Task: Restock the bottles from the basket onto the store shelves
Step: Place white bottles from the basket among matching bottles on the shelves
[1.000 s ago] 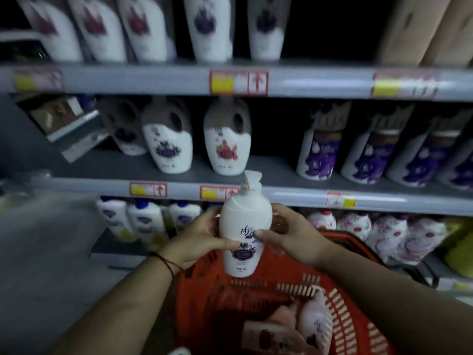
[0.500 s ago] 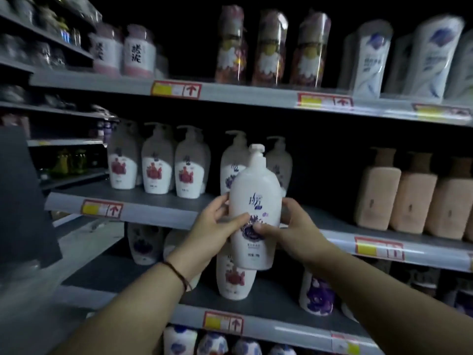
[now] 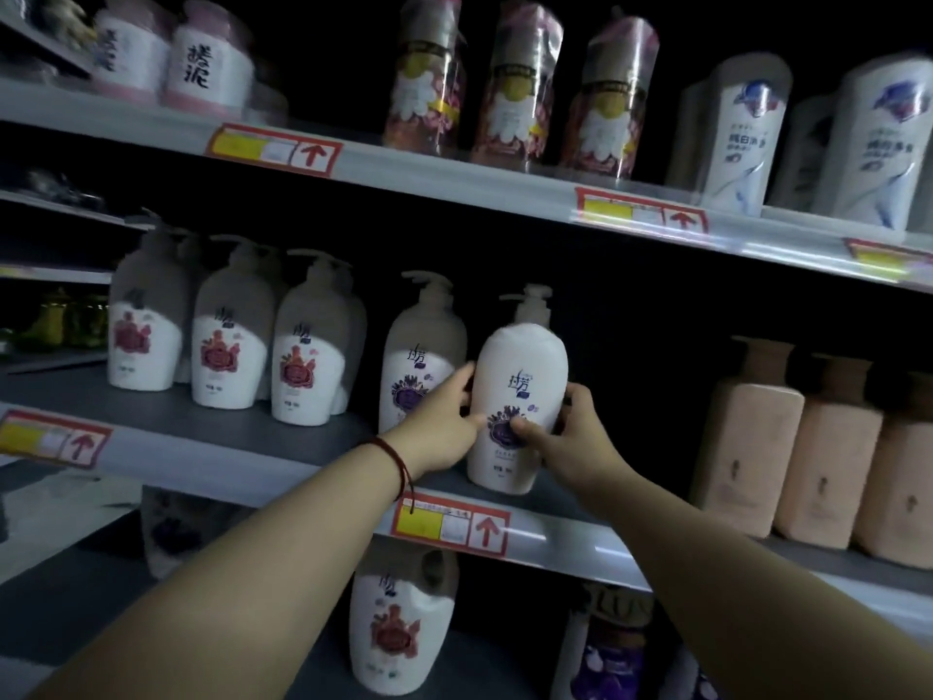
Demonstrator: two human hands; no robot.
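Observation:
A white pump bottle with a purple label [image 3: 520, 391] stands upright at the front of the middle shelf [image 3: 282, 447], its base at the shelf surface. My left hand [image 3: 444, 426] grips its left side and my right hand [image 3: 565, 437] grips its right side, thumb on the label. Just left of it stands a matching purple-label bottle [image 3: 419, 361], partly hidden by my left hand. The basket is out of view.
Three red-label pump bottles [image 3: 303, 366] stand further left on the same shelf, peach bottles [image 3: 747, 437] to the right. Wrapped bottles [image 3: 520, 88] and white bottles [image 3: 742, 133] line the upper shelf. A red-label bottle [image 3: 399, 629] stands on the lower shelf. There is a dark gap right of the held bottle.
The view rose from the basket to the middle shelf. Both hands carried the purple-label bottle up and forward, and it now sits on the shelf beside the matching bottle.

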